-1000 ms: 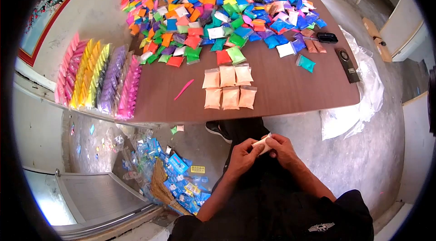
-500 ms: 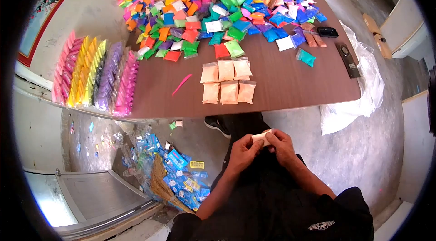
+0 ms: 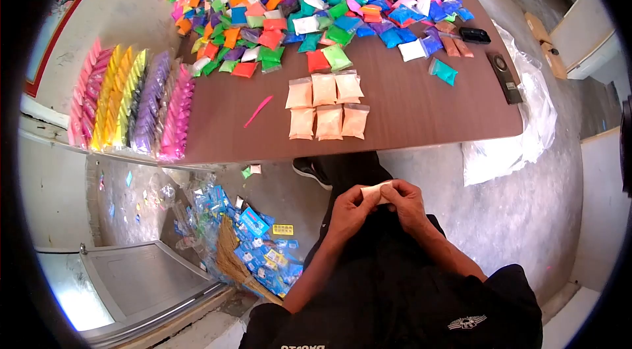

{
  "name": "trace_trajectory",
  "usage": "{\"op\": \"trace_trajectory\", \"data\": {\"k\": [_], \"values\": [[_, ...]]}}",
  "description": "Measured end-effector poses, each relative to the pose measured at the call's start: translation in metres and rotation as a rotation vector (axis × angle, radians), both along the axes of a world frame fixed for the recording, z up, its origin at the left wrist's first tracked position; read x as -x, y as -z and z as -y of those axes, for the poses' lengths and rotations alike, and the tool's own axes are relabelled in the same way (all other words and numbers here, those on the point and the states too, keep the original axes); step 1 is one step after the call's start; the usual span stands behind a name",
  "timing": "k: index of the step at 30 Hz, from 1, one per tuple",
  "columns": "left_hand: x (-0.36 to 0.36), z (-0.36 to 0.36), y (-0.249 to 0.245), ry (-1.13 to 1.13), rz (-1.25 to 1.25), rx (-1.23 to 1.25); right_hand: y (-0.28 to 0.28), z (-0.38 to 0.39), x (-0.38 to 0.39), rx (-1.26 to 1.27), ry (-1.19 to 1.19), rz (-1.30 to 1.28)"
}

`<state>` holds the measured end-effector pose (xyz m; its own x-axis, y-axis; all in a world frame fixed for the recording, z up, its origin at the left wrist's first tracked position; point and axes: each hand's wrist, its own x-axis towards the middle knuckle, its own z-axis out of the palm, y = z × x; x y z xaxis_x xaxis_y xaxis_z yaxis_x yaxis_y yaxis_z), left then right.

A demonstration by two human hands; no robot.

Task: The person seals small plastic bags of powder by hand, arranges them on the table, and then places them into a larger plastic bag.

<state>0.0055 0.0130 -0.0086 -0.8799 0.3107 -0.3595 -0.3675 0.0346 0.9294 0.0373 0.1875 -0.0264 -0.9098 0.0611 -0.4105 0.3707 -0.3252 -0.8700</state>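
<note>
Above my lap, in front of the table edge, I hold a small peach-coloured packet with both hands. My left hand pinches its left end and my right hand its right end, thumbs on top. Fingers cover much of the packet. On the table just beyond lie several peach packets in clear bags, set in two rows. To their left is a pink plastic knife-like tool.
A big heap of coloured packets covers the table's far part. Rows of bagged packets stand at the left edge. A dark rectangular device and a black object lie right. A broom and blue wrappers are on the floor.
The view has shifted slightly, so the table appears a little higher. Both hands still grip the packet, with the right fingers now further over it.
</note>
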Motion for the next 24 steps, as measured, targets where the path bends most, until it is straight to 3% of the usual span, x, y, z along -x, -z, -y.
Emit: {"op": "trace_trajectory", "data": {"k": [5,15,24], "values": [[-0.003,0.005,0.016,-0.027,-0.146,0.036,-0.002,0.005,0.004,-0.007,-0.045,-0.019],[-0.001,0.003,-0.002,-0.004,-0.035,0.061,0.004,0.009,0.0,-0.012,0.051,-0.104],[-0.002,0.008,0.006,-0.033,-0.153,0.051,0.004,0.002,0.001,-0.043,-0.074,-0.102]]}}
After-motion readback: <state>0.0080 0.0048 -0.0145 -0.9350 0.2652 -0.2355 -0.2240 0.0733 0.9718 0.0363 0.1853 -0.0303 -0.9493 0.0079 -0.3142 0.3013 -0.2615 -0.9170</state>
